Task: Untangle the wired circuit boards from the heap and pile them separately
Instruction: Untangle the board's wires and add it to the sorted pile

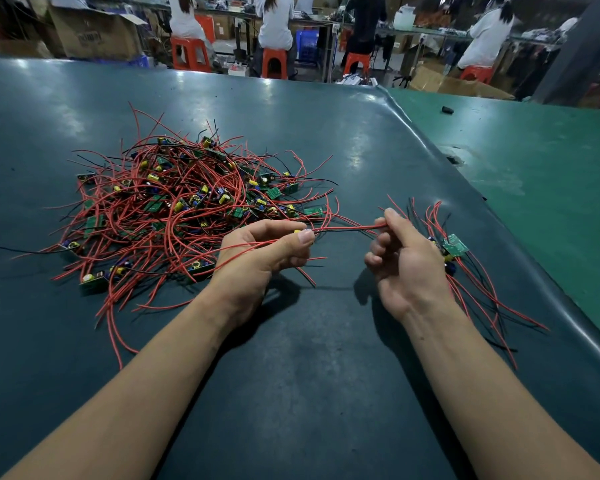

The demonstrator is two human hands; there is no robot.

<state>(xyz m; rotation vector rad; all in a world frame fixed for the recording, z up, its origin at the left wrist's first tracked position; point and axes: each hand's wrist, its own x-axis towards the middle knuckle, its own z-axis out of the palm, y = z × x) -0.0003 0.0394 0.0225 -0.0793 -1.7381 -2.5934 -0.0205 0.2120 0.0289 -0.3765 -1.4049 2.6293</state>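
A tangled heap (pixel 174 202) of small green circuit boards with red and black wires lies on the dark mat, left of centre. My left hand (pixel 260 252) grips a circuit board with red wires at the heap's near right edge; a yellow part shows by the thumb. A bundle of red wires (pixel 347 228) stretches from it to my right hand (pixel 402 261), which pinches the wires between thumb and forefinger. To the right, partly behind my right hand, lies a small separate pile (pixel 456 247) of boards with wires.
The dark mat (pixel 309 358) curls up at its right edge over a green tabletop (pixel 551 161). A small black object (pixel 447 109) lies on the green surface. Beyond the table, several people sit on orange stools at benches, with cardboard boxes around.
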